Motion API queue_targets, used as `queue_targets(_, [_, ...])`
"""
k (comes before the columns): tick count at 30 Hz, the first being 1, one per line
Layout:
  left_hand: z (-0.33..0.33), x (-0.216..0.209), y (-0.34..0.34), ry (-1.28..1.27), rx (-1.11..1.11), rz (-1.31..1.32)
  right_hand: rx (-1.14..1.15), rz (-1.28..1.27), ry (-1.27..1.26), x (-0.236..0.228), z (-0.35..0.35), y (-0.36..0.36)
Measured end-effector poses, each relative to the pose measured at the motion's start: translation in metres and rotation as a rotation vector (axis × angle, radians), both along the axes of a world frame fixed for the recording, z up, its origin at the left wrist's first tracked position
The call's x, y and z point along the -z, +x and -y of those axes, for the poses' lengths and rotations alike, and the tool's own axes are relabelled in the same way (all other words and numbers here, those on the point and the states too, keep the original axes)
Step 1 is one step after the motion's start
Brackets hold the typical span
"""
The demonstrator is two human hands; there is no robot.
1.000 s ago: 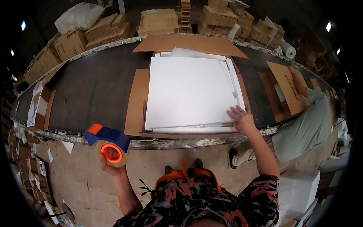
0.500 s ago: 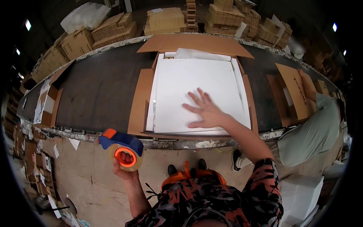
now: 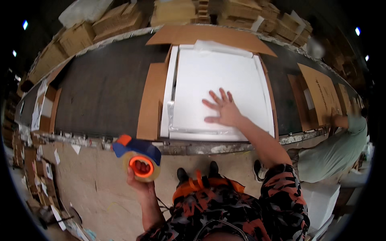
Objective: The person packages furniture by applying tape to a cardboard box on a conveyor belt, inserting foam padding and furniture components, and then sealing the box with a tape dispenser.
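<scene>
My left hand (image 3: 140,180) is closed on a blue and orange tape dispenser (image 3: 138,150), its fingers through the orange hub of the clear tape roll. It holds the dispenser in front of the conveyor's near edge. With fingers spread, my right hand (image 3: 225,110) lies palm down on a white foam sheet (image 3: 197,76). That sheet covers the contents of an open cardboard box (image 3: 150,96), whose left and far flaps are folded out. White foam strips line the sides, and a crumpled translucent wrap (image 3: 223,48) lies along the far edge. What lies under the sheet is hidden.
The box rests on a dark conveyor belt (image 3: 104,88). Another open box (image 3: 44,104) stands at far left. On the right, a co-worker in a grey-green shirt (image 3: 337,152) is beside an open carton (image 3: 319,94). Stacks of flat cardboard (image 3: 173,14) line the far side.
The foam sheet has shifted right inside the box, baring a gap on its left. My right hand has moved slightly right with it. The tape dispenser has also come a little right.
</scene>
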State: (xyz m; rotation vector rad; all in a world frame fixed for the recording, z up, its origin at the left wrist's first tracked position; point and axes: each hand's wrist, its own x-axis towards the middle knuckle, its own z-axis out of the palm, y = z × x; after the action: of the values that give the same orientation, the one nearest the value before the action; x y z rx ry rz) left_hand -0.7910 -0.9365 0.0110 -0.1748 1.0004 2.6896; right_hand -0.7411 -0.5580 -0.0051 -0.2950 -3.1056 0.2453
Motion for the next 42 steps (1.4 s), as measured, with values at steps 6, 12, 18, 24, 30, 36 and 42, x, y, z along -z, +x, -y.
queue_targets(6, [-0.021,-0.011,0.005,0.007,0.228,-0.186,-0.046,-0.022,0.055,-0.022,0.004,-0.012])
queue_targets(12, [-0.086,-0.040,0.019,-0.184,0.375,-0.656,0.107,-0.401,-0.206,-0.062,0.041,0.048])
queue_targets(18, [-0.133,-0.040,0.061,-0.103,0.852,-0.449,0.069,-0.678,-1.233,-0.091,0.113,0.163])
queue_targets(24, [-0.147,-0.048,0.068,-0.090,1.080,-0.498,0.138,-0.894,-1.298,-0.080,0.118,0.181])
queue_targets(30, [-0.155,-0.065,0.047,-0.175,0.923,-0.630,0.054,-0.885,-0.738,-0.081,0.107,0.201])
queue_targets(36, [-0.153,-0.092,0.053,-0.619,0.942,-0.785,0.026,-0.894,-0.544,-0.104,0.116,0.196])
queue_targets(42, [-0.145,-0.135,0.056,-0.525,0.522,-0.960,0.215,-0.648,-0.253,-0.126,0.136,0.236])
